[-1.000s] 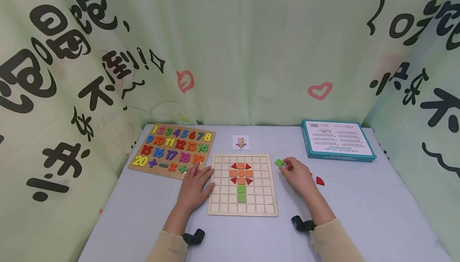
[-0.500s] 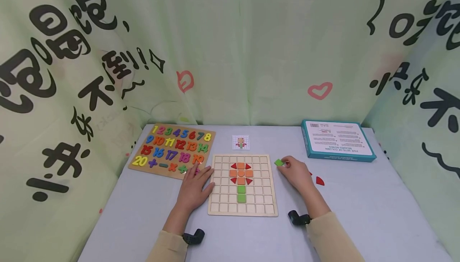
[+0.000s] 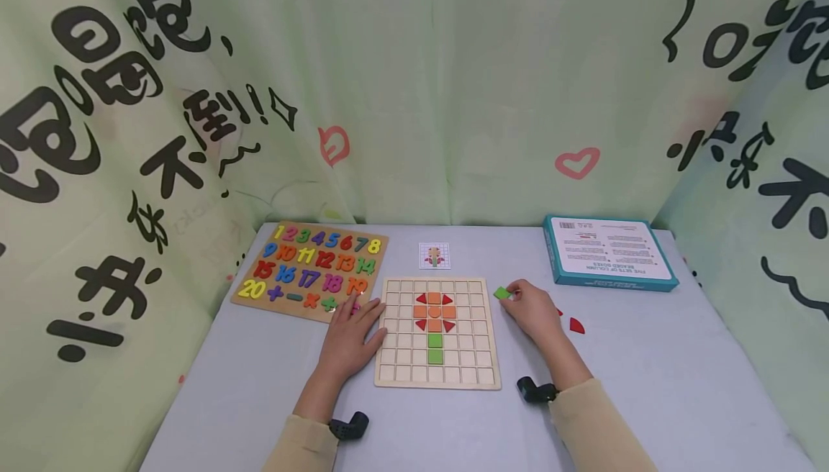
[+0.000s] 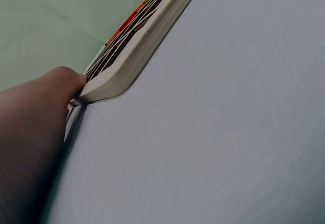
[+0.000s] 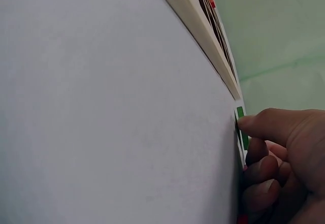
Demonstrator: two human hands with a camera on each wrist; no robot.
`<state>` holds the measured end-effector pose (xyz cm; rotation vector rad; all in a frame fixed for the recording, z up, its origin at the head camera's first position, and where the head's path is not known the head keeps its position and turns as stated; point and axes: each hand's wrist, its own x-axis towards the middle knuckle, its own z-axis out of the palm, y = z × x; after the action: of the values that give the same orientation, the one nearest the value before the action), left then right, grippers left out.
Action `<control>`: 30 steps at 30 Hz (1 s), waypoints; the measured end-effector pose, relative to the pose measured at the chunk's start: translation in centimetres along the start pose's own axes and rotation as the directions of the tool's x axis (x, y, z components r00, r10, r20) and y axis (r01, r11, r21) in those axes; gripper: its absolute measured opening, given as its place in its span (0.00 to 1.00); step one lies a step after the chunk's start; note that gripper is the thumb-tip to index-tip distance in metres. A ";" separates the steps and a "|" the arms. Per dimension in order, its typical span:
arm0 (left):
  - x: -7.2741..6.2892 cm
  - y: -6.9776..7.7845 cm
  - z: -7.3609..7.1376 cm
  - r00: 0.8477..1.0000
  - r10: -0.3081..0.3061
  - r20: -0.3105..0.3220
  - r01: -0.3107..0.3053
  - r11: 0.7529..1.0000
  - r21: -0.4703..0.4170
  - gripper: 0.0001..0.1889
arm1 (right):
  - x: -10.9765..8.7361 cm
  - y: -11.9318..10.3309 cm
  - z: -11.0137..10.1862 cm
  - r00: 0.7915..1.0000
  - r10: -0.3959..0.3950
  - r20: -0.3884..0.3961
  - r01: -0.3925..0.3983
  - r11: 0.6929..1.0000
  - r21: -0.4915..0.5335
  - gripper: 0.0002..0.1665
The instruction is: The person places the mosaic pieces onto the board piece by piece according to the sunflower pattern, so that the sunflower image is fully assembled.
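Observation:
Between thumb and fingers my right hand [image 3: 532,311] pinches a green square tile [image 3: 501,293], just right of the wooden grid board [image 3: 492,375]. In the right wrist view the green tile [image 5: 240,113] shows on edge at the thumb tip. My left hand [image 3: 352,341] lies flat with fingers spread, thumb at the board's left edge and fingertips over the lower right of the number puzzle [image 3: 285,299]. On the board, orange pieces [image 3: 435,326] and red triangles [image 3: 449,327] form a flower above two green squares [image 3: 435,349] in a column.
A small pattern card [image 3: 434,257] lies behind the board. At the back right is a teal-edged box [image 3: 612,252]. A red quarter-round piece [image 3: 577,326] lies right of my right wrist, another red bit partly hidden beside it. A curtain [image 3: 447,98] hangs behind the table.
My right hand and forearm have shifted slightly left, the green tile still pinched. The left hand and the pieces on the board stay as they were.

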<state>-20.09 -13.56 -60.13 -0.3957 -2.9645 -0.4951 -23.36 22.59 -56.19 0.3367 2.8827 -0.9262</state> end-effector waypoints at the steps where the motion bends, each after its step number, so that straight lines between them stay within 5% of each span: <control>1: 0.0 0.0 0.0 1.000 0.001 0.000 -0.001 1.000 -0.003 0.29 | 0.0 0.0 0.0 1.000 0.002 0.001 -0.002 1.000 0.002 0.22; 19: 0.0 0.0 0.0 1.000 -0.003 -0.007 0.003 1.000 0.016 0.30 | -1.5 -0.8 -1.0 0.996 -0.068 0.065 0.065 0.997 0.047 0.22; 30: 0.0 0.0 0.0 1.000 0.004 -0.009 -0.004 1.000 0.019 0.29 | -5.2 -3.9 0.1 0.959 -0.215 0.183 0.205 0.976 0.072 0.21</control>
<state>-20.05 -13.57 -60.10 -0.3961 -2.9567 -0.4669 -19.21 18.53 -53.23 -0.0550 2.7585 -1.0067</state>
